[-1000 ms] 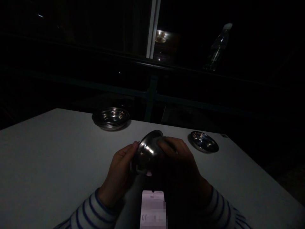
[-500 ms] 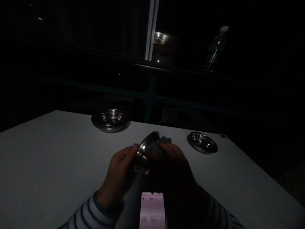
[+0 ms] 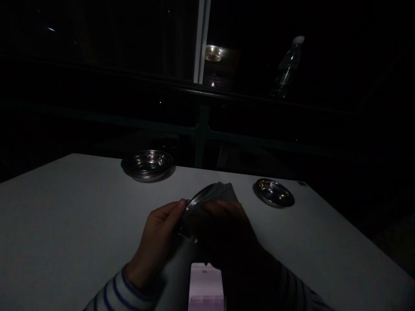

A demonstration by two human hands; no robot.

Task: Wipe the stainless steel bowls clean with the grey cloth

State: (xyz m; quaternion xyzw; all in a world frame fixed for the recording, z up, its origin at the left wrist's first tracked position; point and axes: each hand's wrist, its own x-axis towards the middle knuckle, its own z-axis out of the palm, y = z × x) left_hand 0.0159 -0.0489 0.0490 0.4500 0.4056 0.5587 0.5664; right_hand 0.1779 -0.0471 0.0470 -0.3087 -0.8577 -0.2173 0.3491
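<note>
A shiny metal bowl (image 3: 198,198) is held tilted above the white table. My left hand (image 3: 162,224) pinches its left rim, thumb on top. My right hand (image 3: 227,224), mostly in deep shadow, presses a grey cloth (image 3: 225,191) against the bowl's surface; part of the cloth sticks out past the fingers. Much of the bowl is hidden behind the right hand and the cloth. A stack of metal bowls (image 3: 147,165) stands at the table's far left, and a single metal bowl (image 3: 275,193) rests to the right of my hands.
The white table (image 3: 81,216) reaches out on both sides. A lit phone (image 3: 205,280) is at the bottom, close to my body. Beyond the far edge, a clear bottle (image 3: 287,69) stands at the back right, near a dark window with a pale frame (image 3: 201,43).
My right hand has shifted with the cloth across the bowl, covering more of it. More of the cloth now shows above the fingers. The view has shifted slightly; the left hand keeps its hold.
</note>
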